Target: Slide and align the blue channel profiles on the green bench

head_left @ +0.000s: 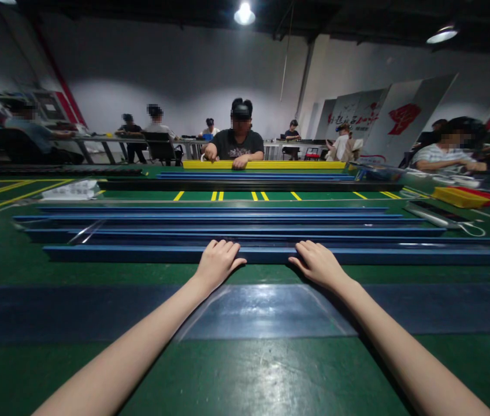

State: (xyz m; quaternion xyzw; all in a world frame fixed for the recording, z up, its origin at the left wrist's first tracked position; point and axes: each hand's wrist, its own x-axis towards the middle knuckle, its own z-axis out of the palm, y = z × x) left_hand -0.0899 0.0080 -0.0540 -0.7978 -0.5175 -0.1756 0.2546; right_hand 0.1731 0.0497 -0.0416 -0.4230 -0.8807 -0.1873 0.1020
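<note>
My left hand (218, 263) and my right hand (316, 263) both lie over the nearest long blue channel strip (266, 255). Fingers curl over its top edge on each side, while the thumbs stay on the near face and point toward each other. The fingertips behind the edge are hidden. Just beyond it, several more long blue strips (149, 233) run parallel across the table. A flat, shiny bluish sheet (262, 315) stretches over the green tabletop (258, 375) below my forearms.
Across the table, a person (240, 138) holds a yellow strip (297, 165). A black strip (245, 185) lies between us. White pieces (69, 190) sit at left; a phone and white cable (440, 214) and yellow tray (459, 196) at right. Other people sit behind.
</note>
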